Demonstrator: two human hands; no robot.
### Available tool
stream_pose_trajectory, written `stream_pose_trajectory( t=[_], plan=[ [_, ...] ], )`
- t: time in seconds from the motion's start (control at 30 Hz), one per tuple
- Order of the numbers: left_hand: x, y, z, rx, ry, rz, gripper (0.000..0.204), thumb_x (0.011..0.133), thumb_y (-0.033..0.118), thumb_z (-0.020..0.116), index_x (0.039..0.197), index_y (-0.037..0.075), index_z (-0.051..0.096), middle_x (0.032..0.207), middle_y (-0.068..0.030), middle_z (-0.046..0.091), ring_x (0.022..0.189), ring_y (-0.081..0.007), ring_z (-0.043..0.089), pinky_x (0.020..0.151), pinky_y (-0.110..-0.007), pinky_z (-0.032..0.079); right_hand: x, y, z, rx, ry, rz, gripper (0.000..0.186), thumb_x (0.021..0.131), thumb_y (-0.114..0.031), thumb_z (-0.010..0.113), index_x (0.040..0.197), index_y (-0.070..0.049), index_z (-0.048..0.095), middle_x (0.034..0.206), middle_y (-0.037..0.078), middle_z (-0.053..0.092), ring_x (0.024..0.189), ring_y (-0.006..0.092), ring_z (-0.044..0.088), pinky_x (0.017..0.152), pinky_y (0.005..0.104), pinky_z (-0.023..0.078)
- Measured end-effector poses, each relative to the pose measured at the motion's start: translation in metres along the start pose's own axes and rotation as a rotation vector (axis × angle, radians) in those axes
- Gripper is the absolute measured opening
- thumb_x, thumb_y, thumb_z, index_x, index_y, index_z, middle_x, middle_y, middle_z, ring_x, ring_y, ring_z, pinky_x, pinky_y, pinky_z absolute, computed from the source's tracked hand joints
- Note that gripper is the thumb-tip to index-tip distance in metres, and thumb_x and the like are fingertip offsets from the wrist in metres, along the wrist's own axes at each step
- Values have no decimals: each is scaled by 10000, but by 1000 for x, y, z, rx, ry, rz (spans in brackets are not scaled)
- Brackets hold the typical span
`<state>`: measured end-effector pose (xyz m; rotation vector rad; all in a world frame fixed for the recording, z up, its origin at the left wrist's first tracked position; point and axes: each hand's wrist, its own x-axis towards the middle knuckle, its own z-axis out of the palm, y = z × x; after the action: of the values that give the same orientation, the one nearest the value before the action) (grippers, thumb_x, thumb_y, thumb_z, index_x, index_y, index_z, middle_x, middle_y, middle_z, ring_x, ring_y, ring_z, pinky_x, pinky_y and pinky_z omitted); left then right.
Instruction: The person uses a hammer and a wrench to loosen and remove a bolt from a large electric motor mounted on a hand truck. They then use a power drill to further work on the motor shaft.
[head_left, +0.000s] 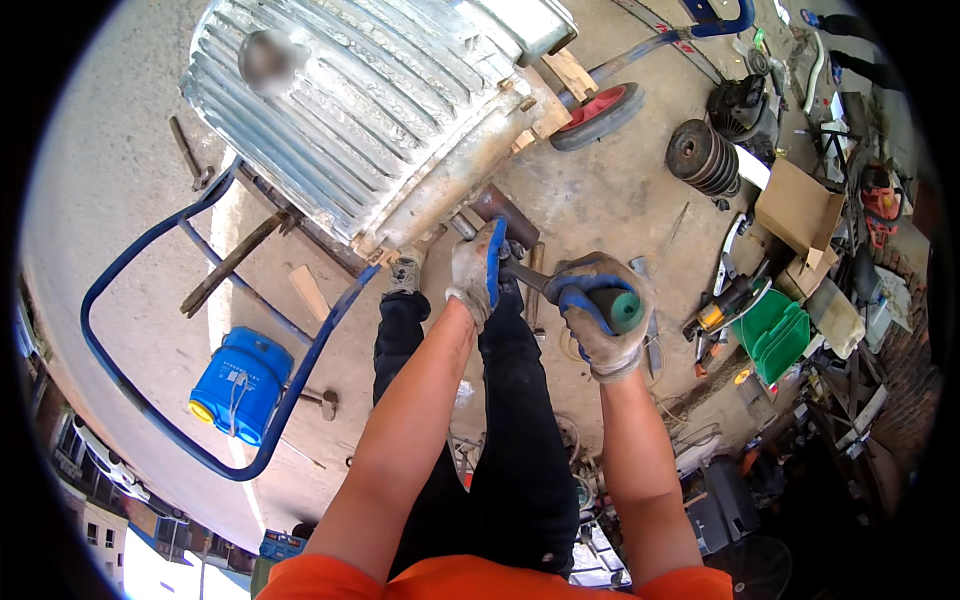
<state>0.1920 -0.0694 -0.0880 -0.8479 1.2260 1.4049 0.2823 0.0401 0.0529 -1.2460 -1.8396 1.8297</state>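
Both hands gloved, grey with blue, mid-frame. Right hand [605, 310] closed around the green-ended body of a tool [625, 312], right of centre; green end pokes out of the grip, toward the lower right. Grey bar of the tool runs up-left out of that hand to the left hand [477, 262]. Left hand curled at the bar's far end, just below the motor [350, 110]; palm side hidden, can't tell if it grips. So tool lies inside the right hand and between the two. Brown pipe [508, 217] just above the left hand. Motor fills upper left to top centre. Blue frame [328, 330] at left, blue jug [240, 385] beside its bar. Red-hubbed wheel [605, 115] top centre-right. Cardboard box [800, 205] and green bin [772, 335] on the right.
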Motion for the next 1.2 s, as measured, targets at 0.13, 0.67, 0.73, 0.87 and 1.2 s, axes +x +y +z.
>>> stream_pose_trajectory(
  t=[0.13, 0.67, 0.73, 0.87, 1.2],
  plan=[
    [-3, 7, 12, 79, 77, 21, 265, 856, 282, 663, 778, 31, 629, 637, -47, 585, 479, -165, 555, 411, -298, 437, 6, -1, 0, 252, -13, 76, 94, 663, 39, 630, 754, 31, 606, 761, 116, 648, 703, 179, 627, 654, 287, 503],
    [-21, 8, 23, -21, 82, -108, 306, 882, 380, 639, 801, 89, 588, 705, -40, 617, 407, -119, 515, 367, -243, 390, 18, -5, -22, 262, 51, 340, 108, 748, 26, 632, 849, 48, 600, 843, 122, 653, 752, 151, 624, 709, 267, 508],
    [-35, 8, 32, 53, -112, -197, 319, 888, 416, 633, 894, 101, 581, 777, -36, 635, 505, -110, 555, 448, -275, 453, 6, -19, -35, 345, 60, 113, 96, 762, -11, 573, 855, 14, 572, 835, 149, 644, 737, 200, 618, 656, 317, 510],
    [-16, -21, 77, 55, -108, -162, 240, 904, 328, 636, 994, 108, 599, 828, -46, 613, 793, -164, 605, 710, -368, 514, 18, -15, -63, 353, 249, 105, 116, 731, 59, 610, 847, 51, 613, 789, 110, 666, 648, 140, 605, 626, 277, 506],
    [91, -36, 48, 221, -196, 347, 233, 917, 245, 595, 1076, 83, 541, 969, -46, 645, 832, -188, 603, 720, -307, 492, 75, 37, -47, 105, 67, -8, 127, 681, -3, 677, 802, 9, 641, 776, 97, 659, 699, 150, 627, 659, 277, 497]
  ],
)
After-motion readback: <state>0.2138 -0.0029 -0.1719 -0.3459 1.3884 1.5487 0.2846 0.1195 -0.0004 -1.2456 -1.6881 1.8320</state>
